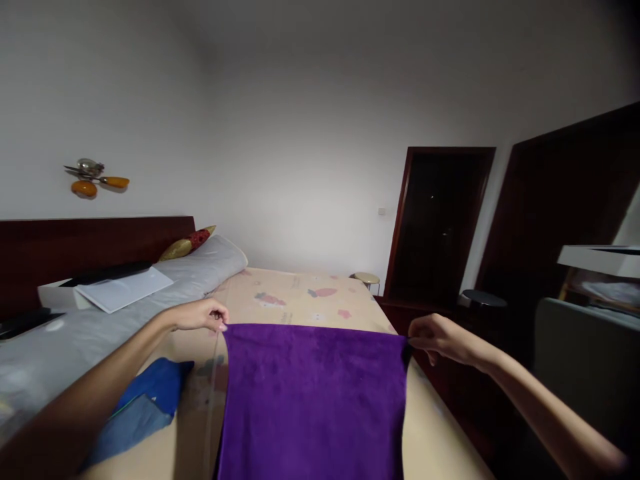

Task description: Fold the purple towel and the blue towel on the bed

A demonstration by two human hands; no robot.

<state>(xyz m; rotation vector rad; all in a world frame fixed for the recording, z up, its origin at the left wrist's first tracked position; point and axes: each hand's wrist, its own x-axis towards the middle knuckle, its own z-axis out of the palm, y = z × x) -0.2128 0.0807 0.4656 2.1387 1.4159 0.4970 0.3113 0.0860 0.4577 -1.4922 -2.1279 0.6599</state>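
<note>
A purple cloth [315,400] hangs stretched between my two hands over the bed, its top edge nearly level. My left hand [200,315] pinches its upper left corner. At the upper right corner, my right hand [440,339] grips it between thumb and fingers. The cloth's lower end runs out of view at the bottom. Left of it, a blue cloth [159,383] and a greyish-blue cloth [135,427] lie on the bed, partly hidden behind my left forearm.
Beneath is a bed with a cream patterned sheet [295,293]. Grey bedding [210,263], a white box lid [125,289] and a cushion [190,243] lie near the headboard [100,247]. Stools [367,277] stand beyond; a grey chair back [585,360] is at right.
</note>
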